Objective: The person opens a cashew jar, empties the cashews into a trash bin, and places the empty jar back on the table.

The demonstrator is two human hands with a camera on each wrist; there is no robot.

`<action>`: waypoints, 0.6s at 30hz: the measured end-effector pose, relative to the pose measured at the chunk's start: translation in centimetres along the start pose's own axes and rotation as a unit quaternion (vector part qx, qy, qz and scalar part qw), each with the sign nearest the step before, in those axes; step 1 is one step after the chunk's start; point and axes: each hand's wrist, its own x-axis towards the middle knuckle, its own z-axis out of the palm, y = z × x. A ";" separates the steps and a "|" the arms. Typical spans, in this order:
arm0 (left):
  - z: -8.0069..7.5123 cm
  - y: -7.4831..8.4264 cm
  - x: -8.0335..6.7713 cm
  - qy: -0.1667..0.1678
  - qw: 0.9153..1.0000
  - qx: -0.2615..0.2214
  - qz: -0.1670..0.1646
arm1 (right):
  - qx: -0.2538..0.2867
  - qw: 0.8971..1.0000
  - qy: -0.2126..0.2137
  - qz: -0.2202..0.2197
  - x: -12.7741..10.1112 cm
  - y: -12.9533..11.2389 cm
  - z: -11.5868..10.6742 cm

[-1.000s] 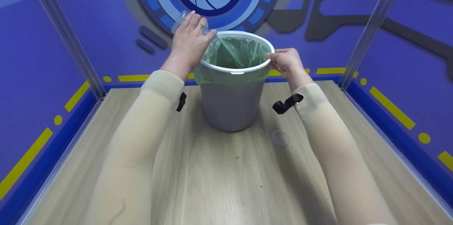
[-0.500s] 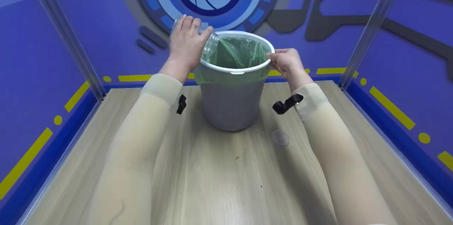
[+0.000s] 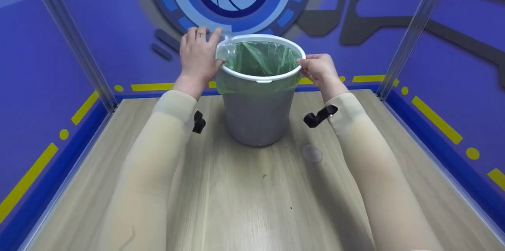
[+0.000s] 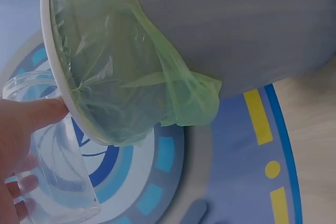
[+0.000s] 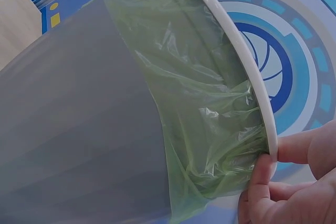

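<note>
A grey bin (image 3: 256, 113) with a white rim ring (image 3: 261, 79) and a green bag liner (image 3: 260, 59) stands at the back of the wooden table. My left hand (image 3: 197, 55) grips a clear plastic cup (image 3: 223, 47) against the bin's left rim. In the left wrist view the cup (image 4: 58, 177) sits just outside the rim (image 4: 55, 77), beside my thumb (image 4: 31, 116). My right hand (image 3: 317, 69) pinches the rim on the right side. The right wrist view shows its thumb (image 5: 260, 177) pressed on the rim (image 5: 247, 77) over the folded bag (image 5: 199, 93).
Wooden tabletop (image 3: 252, 195) is enclosed by blue walls at the back and both sides, with metal posts (image 3: 414, 30) at the rear corners. A faint round clear disc (image 3: 312, 153) lies on the table right of the bin.
My left hand has drawn the cup back left from over the bin's opening to its left rim, and the cup has turned from tipped toward more level. The right hand has stayed put.
</note>
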 end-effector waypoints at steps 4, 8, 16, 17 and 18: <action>0.2 -0.2 -0.2 0.016 0.999 -0.042 -0.022 | 0.002 1.000 0.000 0.001 0.0 0.0 0.0; 0.4 -0.2 -0.2 0.021 0.995 -0.081 -0.049 | 0.000 1.000 0.000 -0.002 0.0 0.0 -0.1; 0.6 -0.5 -0.3 0.021 0.987 -0.130 -0.095 | 0.000 1.000 0.001 -0.007 0.1 0.1 0.1; 0.7 -0.6 -0.4 0.025 0.985 -0.136 -0.099 | 0.003 1.000 0.002 -0.007 0.1 0.1 0.1; 0.7 -0.7 -0.4 0.028 0.984 -0.140 -0.103 | 0.002 1.000 0.003 -0.007 0.1 0.2 0.1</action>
